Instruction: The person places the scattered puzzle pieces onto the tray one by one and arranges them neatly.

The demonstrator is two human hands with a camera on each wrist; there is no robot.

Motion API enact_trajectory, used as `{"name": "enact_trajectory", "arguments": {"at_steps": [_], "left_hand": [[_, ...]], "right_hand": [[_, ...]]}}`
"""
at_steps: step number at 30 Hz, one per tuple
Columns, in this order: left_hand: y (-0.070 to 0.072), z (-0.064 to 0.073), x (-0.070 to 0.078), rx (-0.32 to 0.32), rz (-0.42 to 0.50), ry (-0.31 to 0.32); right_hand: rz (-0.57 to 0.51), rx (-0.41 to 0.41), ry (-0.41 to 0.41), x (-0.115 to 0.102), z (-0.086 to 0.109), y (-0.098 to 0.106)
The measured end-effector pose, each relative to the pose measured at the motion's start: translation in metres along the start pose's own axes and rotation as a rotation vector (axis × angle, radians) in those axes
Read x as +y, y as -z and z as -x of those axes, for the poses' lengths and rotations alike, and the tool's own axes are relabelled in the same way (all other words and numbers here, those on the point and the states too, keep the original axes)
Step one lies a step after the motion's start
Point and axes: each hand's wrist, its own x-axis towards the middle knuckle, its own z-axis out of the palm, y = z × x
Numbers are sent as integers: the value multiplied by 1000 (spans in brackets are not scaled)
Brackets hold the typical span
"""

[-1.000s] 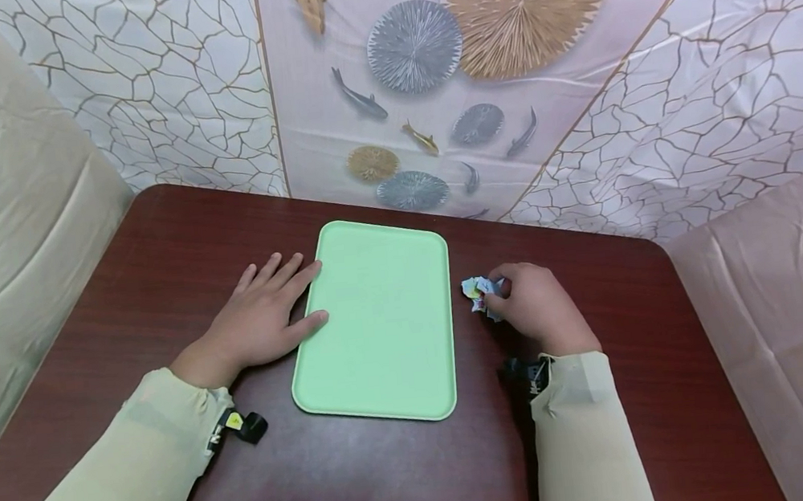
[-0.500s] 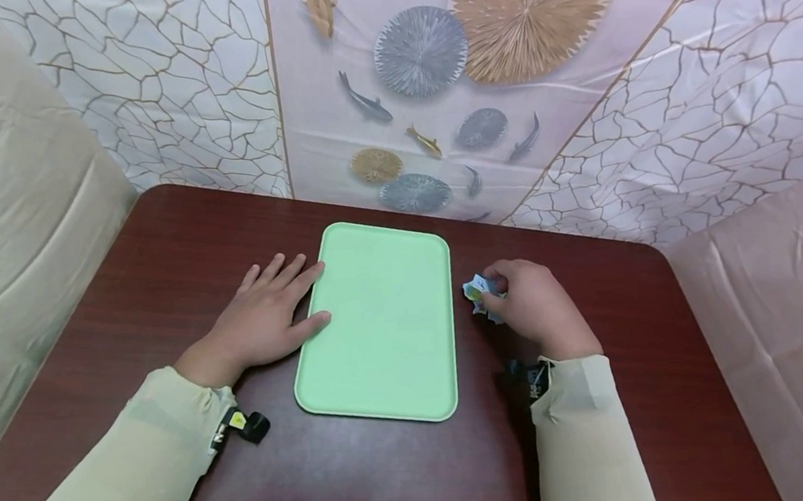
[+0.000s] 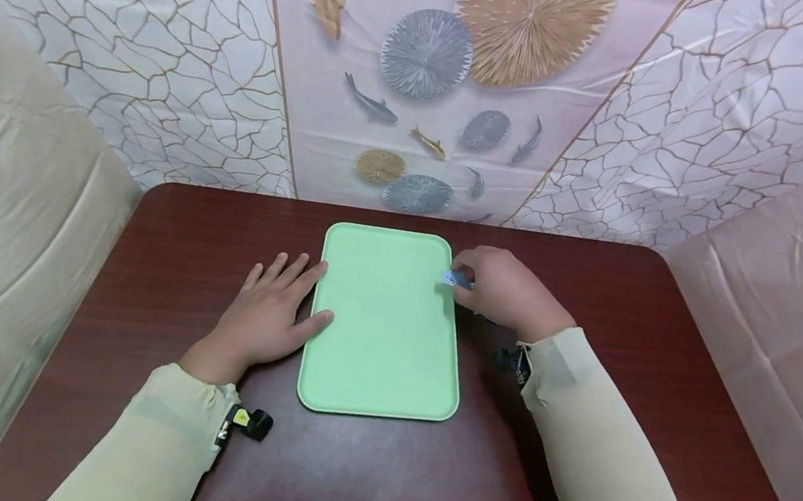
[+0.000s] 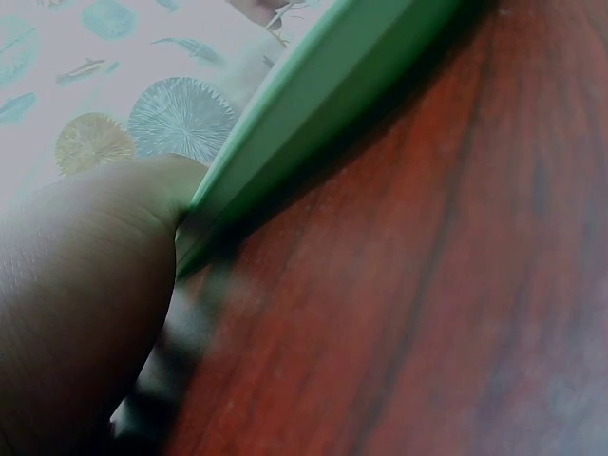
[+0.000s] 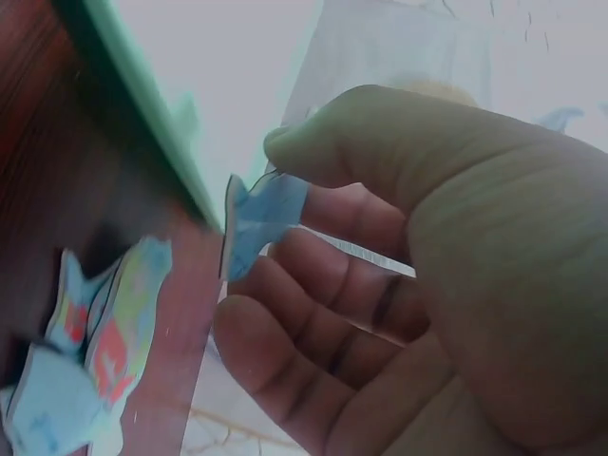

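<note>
My left hand (image 3: 263,320) lies with fingers spread and straight, thumb and index fingertip on the left rim of a light green tray (image 3: 380,325). In the left wrist view the thumb (image 4: 85,294) presses against the tray's edge (image 4: 313,123). Over the tray's right rim, my right hand (image 3: 510,292) pinches a small light-blue puzzle piece (image 5: 258,223) between thumb and fingers. Several more puzzle pieces (image 5: 104,351), printed in blue, yellow and red, lie bunched on the table beside the tray; the right hand mostly hides them in the head view.
The dark reddish-brown table (image 3: 409,484) extends around the tray. Behind it hangs a patterned cloth (image 3: 190,85) with fish and lily-pad prints. Plain pale cloth (image 3: 779,327) borders the right side, and beige cloth (image 3: 12,199) the left.
My right hand has lifted one puzzle piece off the bunch and moved left to the tray's right rim. The left hand stays in place on the tray's edge.
</note>
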Motion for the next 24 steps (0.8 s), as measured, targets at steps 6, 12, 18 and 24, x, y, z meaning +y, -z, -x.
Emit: {"name": "enact_trajectory", "arguments": {"at_steps": [6,12,18,24], "left_hand": [[0,-1,-1,-16,-4,4],[0,-1,-1,-30,-2,2],[1,-2,-1,-27,2,5],[0,-1,-2,-25,-4,8]], "right_hand": [[8,-11,31,-10,-14,-8],[-13,3,77,-13,-26,-21],[-41,25,127,-19,-38,-32],[-42,6,154,-29,-51,-47]]}}
